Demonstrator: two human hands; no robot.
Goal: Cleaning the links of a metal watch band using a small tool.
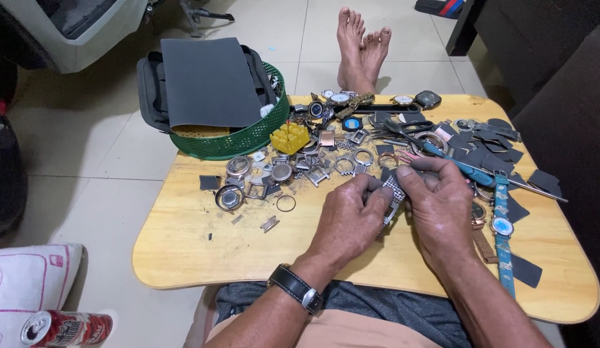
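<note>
1. The left hand [351,216] and the right hand [438,203] meet over the wooden counter [184,245], both closed on a silver metal watch band [394,193].
2. The band runs between the two thumbs, its mesh links showing in the gap between the hands; the fingertips of each hand pinch it from either side.
3. A black wristwatch [296,288] sits on the left wrist.
4. Just beyond the right hand lies a blue-handled tool [458,166], with black scissors [403,127] farther off.
5. To the right of the right hand lies a watch with a blue strap [502,225].
6. Beyond the left hand, loose watch cases and rings [280,171] are scattered, and a yellow block [289,137] sits near a green basket [242,143].
</note>
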